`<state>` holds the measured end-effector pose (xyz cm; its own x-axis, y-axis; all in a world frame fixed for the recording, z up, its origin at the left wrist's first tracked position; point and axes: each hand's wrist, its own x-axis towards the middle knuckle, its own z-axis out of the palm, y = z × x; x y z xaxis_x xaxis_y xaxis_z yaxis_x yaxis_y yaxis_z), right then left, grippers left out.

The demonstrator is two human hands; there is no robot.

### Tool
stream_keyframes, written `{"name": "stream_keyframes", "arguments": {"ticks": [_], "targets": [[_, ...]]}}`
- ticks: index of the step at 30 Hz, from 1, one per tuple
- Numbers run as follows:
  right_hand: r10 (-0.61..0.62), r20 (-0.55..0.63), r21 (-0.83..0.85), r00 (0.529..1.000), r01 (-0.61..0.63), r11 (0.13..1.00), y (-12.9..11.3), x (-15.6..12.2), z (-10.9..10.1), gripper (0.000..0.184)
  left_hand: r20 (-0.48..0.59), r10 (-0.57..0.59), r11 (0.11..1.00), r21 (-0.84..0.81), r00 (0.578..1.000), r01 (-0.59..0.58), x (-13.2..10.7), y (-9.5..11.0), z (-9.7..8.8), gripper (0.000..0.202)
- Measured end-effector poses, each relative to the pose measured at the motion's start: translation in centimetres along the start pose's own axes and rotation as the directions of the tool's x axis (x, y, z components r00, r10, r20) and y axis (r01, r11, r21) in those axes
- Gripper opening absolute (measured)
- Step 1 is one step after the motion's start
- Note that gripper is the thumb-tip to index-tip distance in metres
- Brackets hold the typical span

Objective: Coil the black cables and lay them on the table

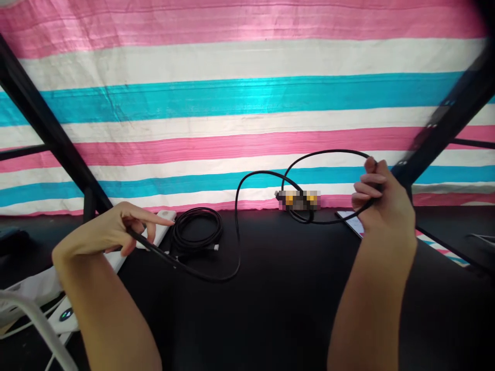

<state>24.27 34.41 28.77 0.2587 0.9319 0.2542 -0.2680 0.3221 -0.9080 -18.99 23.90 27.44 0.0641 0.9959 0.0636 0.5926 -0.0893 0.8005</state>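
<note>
A black cable (236, 226) runs between my two hands above the dark table. On the left, my left hand (126, 226) is closed around one stretch of it, with the index finger pointing out to the right. My right hand (373, 193) wraps its fingers around a loop of the same cable, held up at the right. A connector end (279, 196) sticks out near the middle of that loop, beside a pixelated patch. Past my left fingertip, a second black cable (197, 228) lies coiled on the table, its silver plug showing at the lower right of the coil.
White power strips or boxes (34, 291) with a white cable stand at the left. A flat device with a lit screen (350, 221) lies behind my right wrist. Black frame posts (50, 123) slope at both sides, before a striped plastic sheet (232, 98).
</note>
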Motion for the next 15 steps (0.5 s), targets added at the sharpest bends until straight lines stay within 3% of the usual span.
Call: {"name": "stream_keyframes", "arguments": {"ticks": [3,4,7,10,15], "targets": [[-0.009,0.064,-0.083,0.998,0.014,0.996,-0.7,-1.0,-0.1,0.018,0.055,0.052,0.998,-0.040,0.997,-0.050,0.2,0.1,0.1,0.015],[0.004,0.105,-0.109,0.994,0.007,0.994,-0.8,-1.4,0.0,0.018,0.012,0.061,0.997,-0.045,0.998,-0.060,0.1,0.3,0.2,0.015],[0.077,0.218,-0.193,0.973,-0.035,0.981,-1.2,-2.5,0.4,0.025,-0.080,0.027,0.998,-0.046,0.996,-0.030,0.1,1.3,0.9,0.029],[0.147,0.306,-0.293,0.941,-0.054,0.955,-1.2,-3.3,1.1,0.031,-0.022,-0.003,0.997,-0.082,1.000,0.001,0.5,2.2,1.6,0.036],[0.202,0.436,-0.460,0.877,0.025,0.887,-0.6,-3.4,1.8,0.047,0.044,-0.020,0.997,-0.080,0.999,0.024,2.1,2.5,2.6,0.045]]}}
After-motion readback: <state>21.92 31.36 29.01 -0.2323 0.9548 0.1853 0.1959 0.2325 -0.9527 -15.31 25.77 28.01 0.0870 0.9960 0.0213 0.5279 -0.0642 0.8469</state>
